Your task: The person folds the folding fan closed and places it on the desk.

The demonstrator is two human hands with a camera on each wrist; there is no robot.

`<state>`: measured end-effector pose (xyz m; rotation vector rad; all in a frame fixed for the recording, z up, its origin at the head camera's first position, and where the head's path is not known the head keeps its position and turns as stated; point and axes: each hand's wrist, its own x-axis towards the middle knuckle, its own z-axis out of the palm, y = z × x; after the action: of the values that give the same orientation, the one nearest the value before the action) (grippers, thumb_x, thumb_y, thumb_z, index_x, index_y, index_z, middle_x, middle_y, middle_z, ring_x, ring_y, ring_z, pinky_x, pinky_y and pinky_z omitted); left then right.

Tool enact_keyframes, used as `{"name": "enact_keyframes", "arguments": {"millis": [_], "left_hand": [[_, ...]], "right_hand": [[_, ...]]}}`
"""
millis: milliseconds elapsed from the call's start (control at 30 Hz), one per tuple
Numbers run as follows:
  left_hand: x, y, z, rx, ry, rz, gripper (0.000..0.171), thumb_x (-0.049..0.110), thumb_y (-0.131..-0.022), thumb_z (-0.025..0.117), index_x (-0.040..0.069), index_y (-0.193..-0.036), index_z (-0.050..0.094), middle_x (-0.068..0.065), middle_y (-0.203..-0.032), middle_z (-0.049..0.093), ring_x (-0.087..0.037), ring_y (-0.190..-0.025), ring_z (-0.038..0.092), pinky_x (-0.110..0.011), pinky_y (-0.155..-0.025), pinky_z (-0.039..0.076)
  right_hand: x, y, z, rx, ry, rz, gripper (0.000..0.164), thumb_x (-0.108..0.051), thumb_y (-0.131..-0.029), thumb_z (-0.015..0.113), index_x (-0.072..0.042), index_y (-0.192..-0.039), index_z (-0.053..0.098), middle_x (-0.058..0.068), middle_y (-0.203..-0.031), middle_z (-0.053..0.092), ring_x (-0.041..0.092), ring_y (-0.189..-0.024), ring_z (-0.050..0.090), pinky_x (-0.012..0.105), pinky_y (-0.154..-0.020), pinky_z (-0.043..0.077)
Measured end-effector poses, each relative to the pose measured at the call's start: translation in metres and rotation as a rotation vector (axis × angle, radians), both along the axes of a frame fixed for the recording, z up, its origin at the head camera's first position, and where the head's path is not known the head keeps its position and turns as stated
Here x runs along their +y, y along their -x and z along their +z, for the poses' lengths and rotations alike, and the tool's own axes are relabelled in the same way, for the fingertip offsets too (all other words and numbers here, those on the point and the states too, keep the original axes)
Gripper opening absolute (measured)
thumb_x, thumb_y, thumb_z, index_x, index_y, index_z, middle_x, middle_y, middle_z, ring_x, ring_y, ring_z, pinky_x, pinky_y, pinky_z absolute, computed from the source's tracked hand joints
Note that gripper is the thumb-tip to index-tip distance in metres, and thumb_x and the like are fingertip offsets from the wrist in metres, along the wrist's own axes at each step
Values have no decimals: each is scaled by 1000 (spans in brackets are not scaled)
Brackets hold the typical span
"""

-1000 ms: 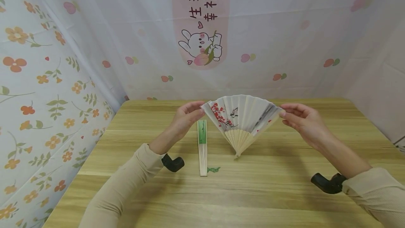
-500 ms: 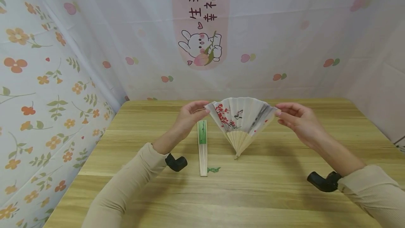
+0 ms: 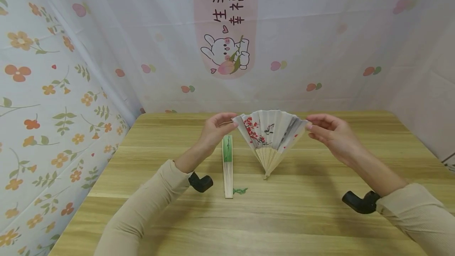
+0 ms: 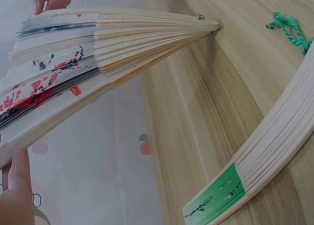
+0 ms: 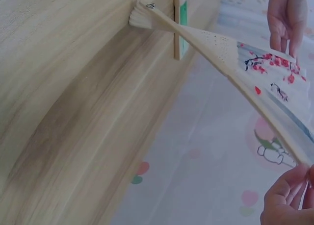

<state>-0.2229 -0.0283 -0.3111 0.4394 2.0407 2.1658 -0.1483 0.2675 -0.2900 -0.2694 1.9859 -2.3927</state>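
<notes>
A partly spread white folding fan (image 3: 270, 133) with red blossoms and a bird stands tilted up, its pivot end low at the table. My left hand (image 3: 213, 131) pinches the upper corner of its left outer rib. At the opposite corner, my right hand (image 3: 330, 131) pinches the right outer rib between thumb and fingers. Left of it lies a closed green folding fan (image 3: 228, 165) with pale ribs and a green tassel (image 3: 240, 191). The left wrist view shows the white fan's folded leaf (image 4: 54, 73) edge-on, its metal pivot pin (image 4: 199, 17) at the narrow end.
Both fans are over a wooden table (image 3: 284, 216). A white printed curtain (image 3: 320, 42) rises behind its far edge, and a flowered cloth (image 3: 46, 129) hangs at the left. Black wrist mounts (image 3: 200, 182) stick out below the sleeves.
My two hands have moved toward each other, the left rightward and the right leftward. The white fan's spread has narrowed between them. The green fan has stayed where it lies.
</notes>
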Motion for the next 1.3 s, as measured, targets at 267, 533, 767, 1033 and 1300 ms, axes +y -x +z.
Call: {"name": "enact_keyframes", "arguments": {"millis": [267, 533, 767, 1033, 1300], "left_hand": [[5, 0, 1, 14, 6, 19, 26, -1, -82, 59, -2, -107, 57, -13, -106, 58, -20, -93, 58, -29, -85, 46], [8, -1, 2, 17, 3, 27, 25, -2, -82, 59, -2, -106, 58, -13, -105, 59, -19, -93, 57, -29, -84, 47], [12, -2, 4, 24, -29, 7, 25, -3, -83, 57, -4, -108, 56, -15, -106, 58, -20, -93, 58, -30, -83, 47], [16, -2, 4, 14, -83, -17, 24, -6, -83, 55, -6, -107, 55, -14, -101, 58, -19, -88, 59, -31, -81, 48], [18, -2, 7, 38, -120, -70, 24, -7, -85, 52, -8, -109, 53, -8, -96, 57, -15, -85, 58, -33, -83, 47]], "right_hand": [[-3, 1, 0, 23, 6, 22, 21, -4, -85, 57, -5, -106, 58, 1, -93, 57, 12, -83, 56, 21, -75, 49], [-5, 3, 0, 37, -7, 25, 20, -4, -85, 57, -5, -105, 58, 1, -91, 57, 12, -82, 56, 21, -74, 49], [-9, 6, -1, 45, -5, 40, 20, -3, -85, 56, -7, -104, 60, 2, -89, 57, 12, -81, 57, 21, -76, 49], [-13, 7, 0, 40, 2, 51, 19, -1, -85, 56, -10, -101, 62, 3, -89, 56, 12, -81, 57, 22, -77, 49], [-16, 8, 0, 26, 6, 59, 19, -2, -84, 57, -9, -102, 62, 3, -89, 55, 13, -81, 57, 23, -78, 49]]}}
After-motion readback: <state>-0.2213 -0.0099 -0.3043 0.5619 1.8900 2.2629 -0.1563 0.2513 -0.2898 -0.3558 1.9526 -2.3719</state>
